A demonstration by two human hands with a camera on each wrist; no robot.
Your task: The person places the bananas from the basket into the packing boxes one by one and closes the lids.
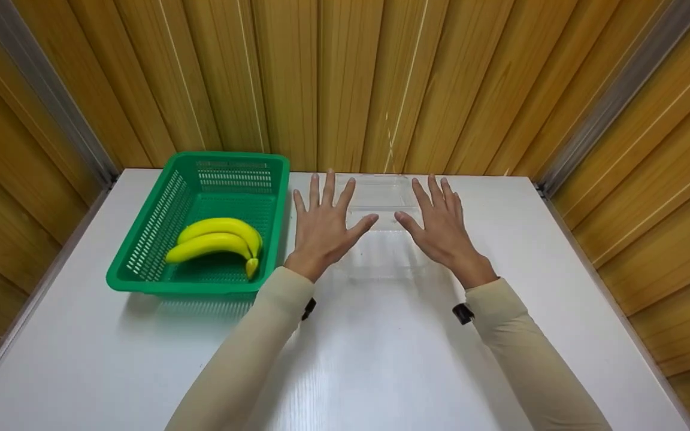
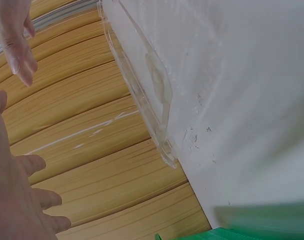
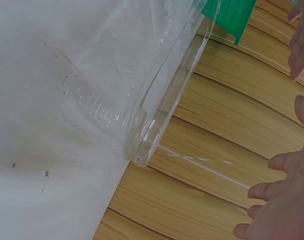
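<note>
My left hand (image 1: 321,230) hovers with fingers spread, beside the left end of a clear plastic box (image 1: 381,194) and right of the green basket. Opposite it, my right hand (image 1: 444,233) is held at the box's right end, fingers straight and thumb pointing inward. Both palms are bare, with nothing gripped. The box lies at the back edge of the white table, its ribbed clear walls (image 3: 99,110) showing in the right wrist view. Inside the green basket (image 1: 231,157) rests a bunch of yellow bananas (image 1: 207,244).
The basket stands at the back left of the white table (image 1: 381,359). Wood-patterned panels (image 1: 345,78) rise behind the table and along both sides, with grey metal strips in the corners. Small dark specks mark the tabletop near the box.
</note>
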